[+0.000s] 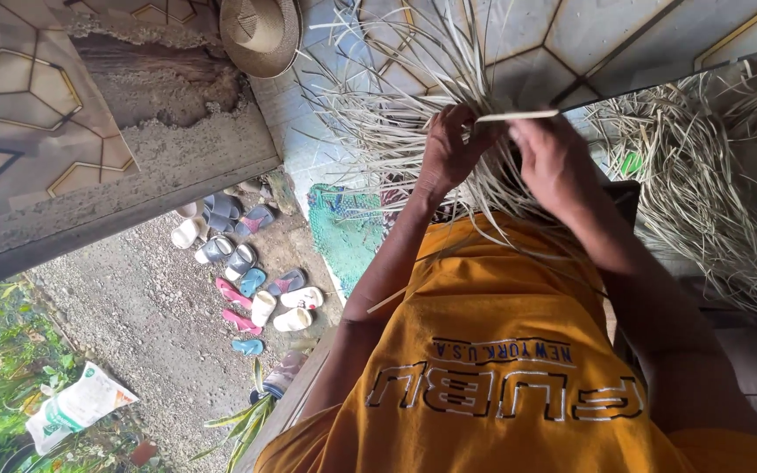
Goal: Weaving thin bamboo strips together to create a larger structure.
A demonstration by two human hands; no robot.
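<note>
Pale dried palm-leaf strips [396, 123], long and flat, are fanning out in a loose bundle right where both hands are working, up near the top middle of the view. One single flat strip [519, 115] is lying almost level, its long axis running left to right, bridging the gap between the two hands.

The left hand [449, 149] is curling closed around the gathered strips, fingers tucking in at the near end of that level strip, so it's pinching or holding something there. The right hand [554, 162] is sitting just beside it with the strip's far end poking out past its knuckles. I can't really tell how tightly it's closing, since I'm only seeing the back of it. Both hands are about equally close to the strip, and the loose ends are spraying away from them, toward the tiled floor [589, 35].

Hard to make out: the actual crossing point of the strips is hiding behind the fingers. A bigger heap of dried leaves [711, 201] is spilling off the right edge, cut off. The orange shirt [492, 350] is blocking whatever the bundle is resting on. Off to the side, colourful sandals [247, 280] are scattering over the gravel, and a woven straw hat [260, 33] is lying by the top edge.
</note>
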